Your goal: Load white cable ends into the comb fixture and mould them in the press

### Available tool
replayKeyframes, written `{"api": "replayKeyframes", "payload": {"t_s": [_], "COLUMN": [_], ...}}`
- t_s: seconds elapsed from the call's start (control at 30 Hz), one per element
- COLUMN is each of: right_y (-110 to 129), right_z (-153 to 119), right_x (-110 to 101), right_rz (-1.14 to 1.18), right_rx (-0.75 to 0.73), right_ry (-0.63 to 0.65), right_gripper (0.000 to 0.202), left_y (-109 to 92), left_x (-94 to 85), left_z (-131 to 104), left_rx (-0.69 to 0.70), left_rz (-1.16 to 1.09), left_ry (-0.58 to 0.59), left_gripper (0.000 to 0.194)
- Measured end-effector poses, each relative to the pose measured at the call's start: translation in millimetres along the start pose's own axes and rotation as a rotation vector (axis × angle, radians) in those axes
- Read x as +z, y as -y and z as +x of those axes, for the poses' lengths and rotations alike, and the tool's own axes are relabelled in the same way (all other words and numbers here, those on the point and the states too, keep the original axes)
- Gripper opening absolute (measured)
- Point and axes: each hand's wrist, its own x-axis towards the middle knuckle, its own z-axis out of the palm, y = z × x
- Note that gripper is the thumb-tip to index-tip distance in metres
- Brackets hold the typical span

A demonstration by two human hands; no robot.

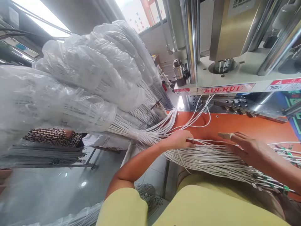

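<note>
A thick bundle of white cables point(207, 158) lies along the front edge of an orange work surface point(249, 125). My left hand point(179, 139) is closed around some of the cables at the bundle's upper left side. Over the right part of the bundle is my right hand point(250, 149), its fingers stretched out and apart, a pale finger cot point(225, 135) on one finger. Small green and metal cable ends point(285, 188) show at the bundle's right. A few separate cables point(198, 114) run from near my left hand up under the machine.
A press-like machine point(225, 89) marked MIN-HUI stands behind the orange surface, with chrome posts point(191, 40). Large cable bundles point(94, 62) wrapped in clear plastic hang at the left. Behind them, a person in a patterned sleeve point(51, 137) is near a rack of grey cables point(42, 153).
</note>
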Motion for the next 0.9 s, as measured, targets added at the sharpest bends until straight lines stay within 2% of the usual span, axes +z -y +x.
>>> {"api": "replayKeyframes", "payload": {"t_s": [0.17,0.3,0.43,0.5,0.6,0.73,0.8,0.9], "right_y": [11,4,2,9,23,29,27,27], "right_z": [24,27,38,45,55,67,71,72], "right_x": [9,29,48,46,30,12,7,1], "right_rz": [-0.026,-0.020,0.060,0.132,0.311,0.561,0.674,0.799], "right_rx": [-0.061,-0.143,-0.183,-0.121,-0.017,0.111,0.153,0.137], "right_ry": [0.112,0.085,0.085,0.126,0.259,0.381,0.400,0.368], "right_gripper": [0.030,0.034,0.029,0.022,0.018,0.025,0.027,0.029], "left_y": [4,0,1,1,1,2,2,0], "left_x": [4.8,10.0,11.2,6.7,-2.0,-11.0,-14.6,-19.2], "left_z": [3,3,5,3,-4,-7,-6,-5], "left_rx": [-0.018,0.000,0.063,0.067,0.023,-0.036,-0.060,-0.074], "left_rz": [0.068,0.120,0.086,-0.014,-0.231,-0.571,-0.659,-0.657], "left_ry": [0.056,0.043,0.037,-0.009,-0.086,-0.113,-0.101,-0.114], "left_gripper": [0.019,0.023,0.010,0.006,0.009,0.030,0.038,0.038]}}
